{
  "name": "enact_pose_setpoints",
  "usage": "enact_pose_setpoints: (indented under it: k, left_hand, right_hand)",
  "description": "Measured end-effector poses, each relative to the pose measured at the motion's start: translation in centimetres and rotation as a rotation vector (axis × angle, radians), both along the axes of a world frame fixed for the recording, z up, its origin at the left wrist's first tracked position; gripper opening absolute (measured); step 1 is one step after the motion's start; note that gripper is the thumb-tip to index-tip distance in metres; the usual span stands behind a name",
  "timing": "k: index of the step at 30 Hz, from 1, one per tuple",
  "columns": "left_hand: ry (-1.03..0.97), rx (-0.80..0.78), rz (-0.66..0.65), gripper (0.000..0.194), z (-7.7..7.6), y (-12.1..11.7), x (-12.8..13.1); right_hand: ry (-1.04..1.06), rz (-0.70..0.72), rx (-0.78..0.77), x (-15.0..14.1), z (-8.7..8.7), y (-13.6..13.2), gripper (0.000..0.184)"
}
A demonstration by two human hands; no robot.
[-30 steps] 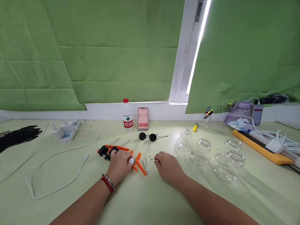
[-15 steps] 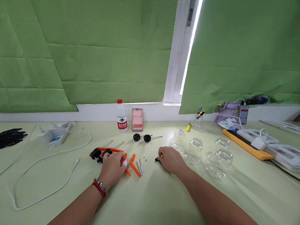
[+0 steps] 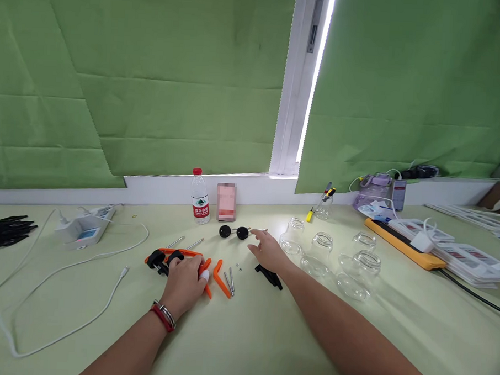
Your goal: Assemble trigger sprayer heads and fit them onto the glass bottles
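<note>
My left hand (image 3: 184,281) lies over a cluster of orange plastic parts (image 3: 194,253), fingers curled on them and partly hidden. Black round pieces (image 3: 157,259) sit at its fingertips, and a white patch shows by the thumb. My right hand (image 3: 267,250) is open, thumb and forefinger apart, over the table. Just beyond its fingertips are two black discs on metal rods (image 3: 242,233). Black plastic pieces (image 3: 270,277) lie below the right hand. Between my hands are a bent orange piece (image 3: 221,279), metal bolts (image 3: 231,281) and tiny nuts (image 3: 238,267).
Several clear glass jars (image 3: 320,254) stand right of my right forearm. At the back are a water bottle (image 3: 200,199) and a pink blurred phone-like object (image 3: 226,203). A white cable (image 3: 104,309) loops at left by a power strip (image 3: 86,227). An orange-edged strip (image 3: 405,244) lies right.
My right hand has let go of the black plastic pieces, opened, and moved forward and left toward the black discs on rods. My left hand stays on the orange parts.
</note>
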State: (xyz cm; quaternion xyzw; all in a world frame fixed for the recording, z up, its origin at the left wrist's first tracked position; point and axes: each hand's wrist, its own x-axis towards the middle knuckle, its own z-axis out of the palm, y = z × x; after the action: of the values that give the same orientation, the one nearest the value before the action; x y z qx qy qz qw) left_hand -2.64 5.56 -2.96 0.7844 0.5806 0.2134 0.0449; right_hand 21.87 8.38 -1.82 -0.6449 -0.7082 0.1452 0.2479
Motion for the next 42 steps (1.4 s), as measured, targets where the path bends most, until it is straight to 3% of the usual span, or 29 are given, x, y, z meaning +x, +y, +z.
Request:
enact_pose_setpoints:
  k: [5, 9, 15, 20, 24, 28, 32, 34, 36, 39, 42]
  left_hand:
    - [-0.008, -0.008, -0.01, 0.012, 0.0, -0.1, 0.1]
    - [0.008, -0.032, -0.009, 0.015, 0.1, -0.2, 0.2]
    - [0.046, -0.045, -0.005, 0.027, 0.1, -0.7, 0.5]
    - [0.09, -0.051, -0.023, 0.015, 0.5, -1.3, 0.9]
    - [0.105, -0.048, -0.015, 0.023, 0.9, -2.0, 1.4]
    - [0.094, -0.055, -0.032, 0.029, 0.8, -2.6, 1.7]
    - [0.059, -0.061, -0.034, 0.037, 0.8, -2.7, 1.7]
    - [-0.082, -0.059, -0.02, 0.034, 1.2, -2.7, 1.6]
    - [-0.431, -0.102, -0.04, 0.035, 1.5, -2.8, 1.5]
    - [-0.959, -0.276, -0.106, 0.052, 1.8, -2.9, 1.5]
    - [-1.155, -0.399, -0.073, 0.043, 1.6, -2.8, 1.7]
  right_hand:
    - [-0.034, -0.131, -0.086, -1.8, 0.5, 3.7, 0.036]
    - [-0.087, -0.192, -0.151, -2.1, 0.3, 5.1, 0.029]
    - [-0.163, -0.176, -0.2, -1.7, -0.6, 4.6, 0.018]
    - [-0.206, -0.152, -0.225, -1.4, -1.1, 4.3, 0.012]
    - [-0.214, -0.156, -0.221, -1.5, -1.1, 4.0, 0.01]
    - [-0.213, -0.16, -0.176, -1.7, -0.2, 3.2, 0.007]
    - [-0.206, -0.126, -0.092, -2.7, 1.5, 1.5, 0.016]
    - [-0.199, -0.088, -0.042, -3.9, 2.3, -0.1, 0.02]
    - [-0.19, -0.024, 0.004, -5.6, 2.7, -2.2, 0.021]
    - [-0.213, 0.137, 0.075, -8.0, 2.6, -5.4, 0.02]
    - [-0.248, 0.285, 0.091, -9.5, 2.2, -7.7, 0.022]
